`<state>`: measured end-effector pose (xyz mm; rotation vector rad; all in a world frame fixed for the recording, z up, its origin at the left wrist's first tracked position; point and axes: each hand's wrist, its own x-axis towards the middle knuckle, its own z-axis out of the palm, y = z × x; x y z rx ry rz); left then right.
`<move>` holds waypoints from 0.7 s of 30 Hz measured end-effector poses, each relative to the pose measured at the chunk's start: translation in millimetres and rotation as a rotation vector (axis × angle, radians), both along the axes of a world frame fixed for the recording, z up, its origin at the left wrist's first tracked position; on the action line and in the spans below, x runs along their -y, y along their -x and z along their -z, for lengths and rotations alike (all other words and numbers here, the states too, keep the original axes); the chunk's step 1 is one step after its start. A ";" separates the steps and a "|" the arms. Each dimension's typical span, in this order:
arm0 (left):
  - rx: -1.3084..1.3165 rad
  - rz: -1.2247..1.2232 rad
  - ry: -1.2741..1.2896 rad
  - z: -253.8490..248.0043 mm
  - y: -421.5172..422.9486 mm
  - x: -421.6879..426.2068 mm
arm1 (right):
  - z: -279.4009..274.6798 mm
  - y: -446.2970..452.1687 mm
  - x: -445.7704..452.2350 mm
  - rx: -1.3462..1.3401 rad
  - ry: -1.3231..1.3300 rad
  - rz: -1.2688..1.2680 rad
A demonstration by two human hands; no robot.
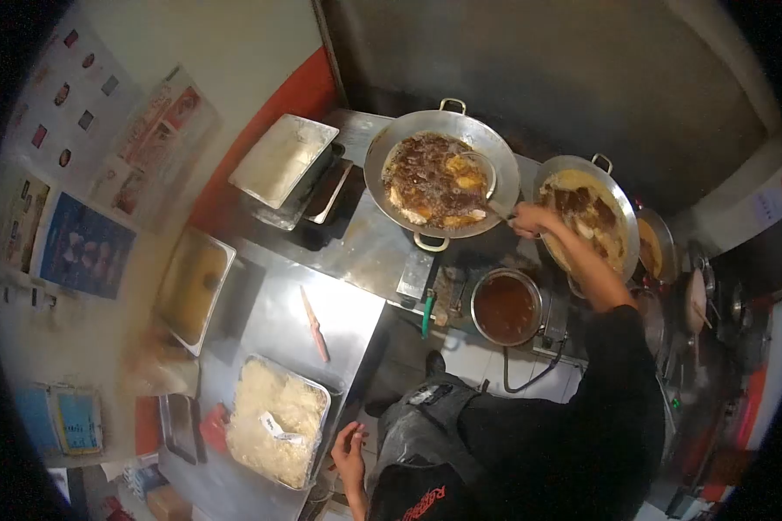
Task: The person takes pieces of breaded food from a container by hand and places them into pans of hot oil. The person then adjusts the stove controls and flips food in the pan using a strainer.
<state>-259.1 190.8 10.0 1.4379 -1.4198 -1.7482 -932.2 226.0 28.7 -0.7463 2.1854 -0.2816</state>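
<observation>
A large wok [385, 154] of bubbling dark oil holds several frying pieces. My right hand [528, 220] is closed on the handle of a round strainer [493, 174], whose ring lies in the oil at the wok's right side. Low in the view, my left hand [349, 453] hangs free with its fingers apart, holding nothing. It is just right of a metal tray of pale flour [256, 396], with a white object [278, 430] lying on the flour.
A second wok [626, 204] stands at the right, above a pot of brown liquid [506, 307]. On the steel table [269, 317] lies a knife [314, 328]. Stacked metal trays [285, 161] stand left of the large wok; another tray [195, 289] is by the wall.
</observation>
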 end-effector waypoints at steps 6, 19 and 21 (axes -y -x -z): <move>0.005 -0.042 0.030 -22.7 3.5 7.4 | 29.0 5.5 16.1 0.518 0.218 0.194; -0.016 -0.046 0.008 -11.8 16.5 -7.2 | 35.2 -35.2 50.1 0.566 0.571 0.571; -0.034 -0.040 0.010 -6.8 13.8 -8.8 | 29.3 -13.1 42.6 0.473 0.566 0.498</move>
